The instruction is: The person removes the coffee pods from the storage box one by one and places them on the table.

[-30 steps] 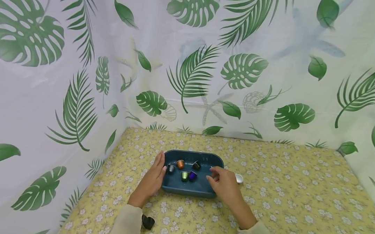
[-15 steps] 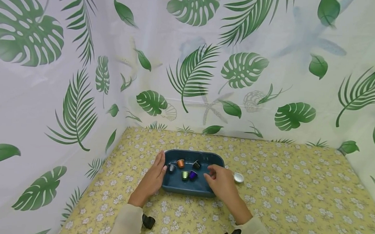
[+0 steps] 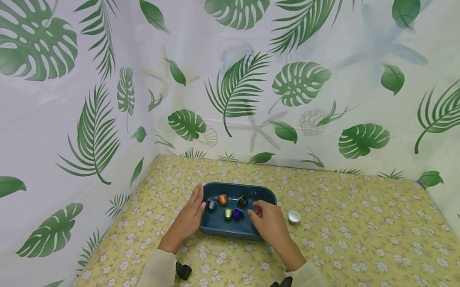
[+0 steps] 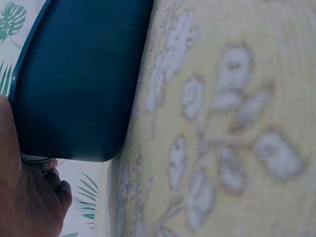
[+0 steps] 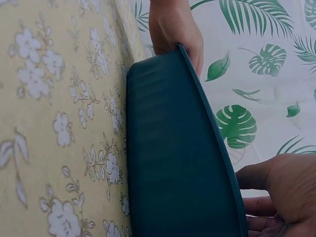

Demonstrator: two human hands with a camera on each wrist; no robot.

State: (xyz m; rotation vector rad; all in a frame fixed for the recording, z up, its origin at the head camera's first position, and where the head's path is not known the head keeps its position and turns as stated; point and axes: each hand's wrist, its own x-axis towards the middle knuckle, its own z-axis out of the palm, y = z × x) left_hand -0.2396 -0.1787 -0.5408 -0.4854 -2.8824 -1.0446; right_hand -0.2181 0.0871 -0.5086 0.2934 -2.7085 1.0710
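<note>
The left hand (image 3: 188, 218) lies flat against the left end of the dark teal oval plastic tray (image 3: 226, 231), fingers straight along the rim, bracing it more than gripping it. The right hand (image 3: 267, 220) hovers over the tray's right side with fingers loosely bent and nothing pinched between them, as far as the head view shows. Its fingertips are near the small purple metallic coffee capsule (image 3: 238, 213), which sits in the tray beside a green capsule (image 3: 227, 213), with an orange capsule (image 3: 222, 199), a black capsule (image 3: 242, 200) and a dark grey-blue capsule (image 3: 211, 204) around them.

Looks like the picking-a-capsule step: the right hand would need to drop a bit and close thumb and finger on one small cup without knocking its neighbours.

A silver round capsule (image 3: 294, 216) lies on the yellow floral-cloth desk (image 3: 364, 252), just right of the tray.

No readable writing or brand anywhere; the capsules are too small to tell.
</note>
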